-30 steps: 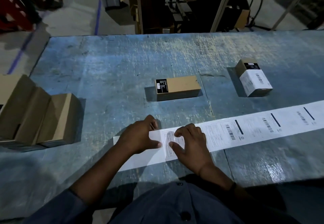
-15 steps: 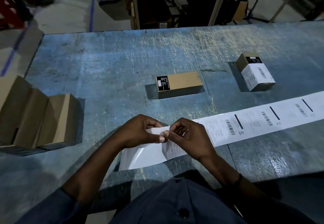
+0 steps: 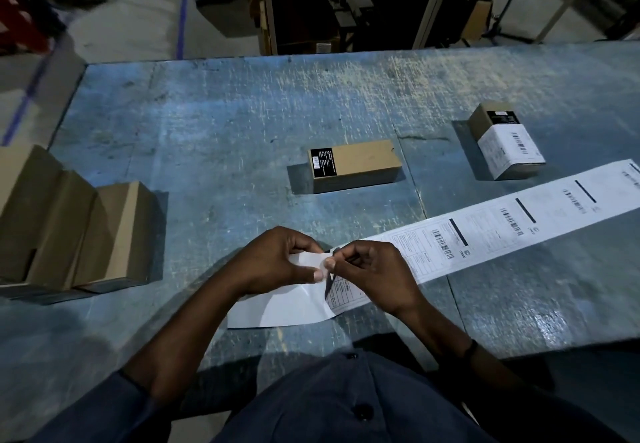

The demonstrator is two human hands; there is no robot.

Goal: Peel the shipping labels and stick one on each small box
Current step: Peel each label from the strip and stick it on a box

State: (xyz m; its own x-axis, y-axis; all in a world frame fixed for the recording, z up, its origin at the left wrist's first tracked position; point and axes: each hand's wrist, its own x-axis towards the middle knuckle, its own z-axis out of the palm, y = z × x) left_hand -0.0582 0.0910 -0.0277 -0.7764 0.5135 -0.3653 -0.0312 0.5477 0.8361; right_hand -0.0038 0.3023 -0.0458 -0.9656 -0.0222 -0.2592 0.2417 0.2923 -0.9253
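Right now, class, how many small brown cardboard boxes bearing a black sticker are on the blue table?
2. The mid-table box has no white label; the right-hand box carries a white shipping label. The leaning brown cartons at left show no sticker, but some faces are hidden.

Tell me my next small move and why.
Probably pull the right hand away to peel the printed white label: only its corner looks lifted, the left hand grips the glossy white backing strip, and the middle brown cardboard box has none.
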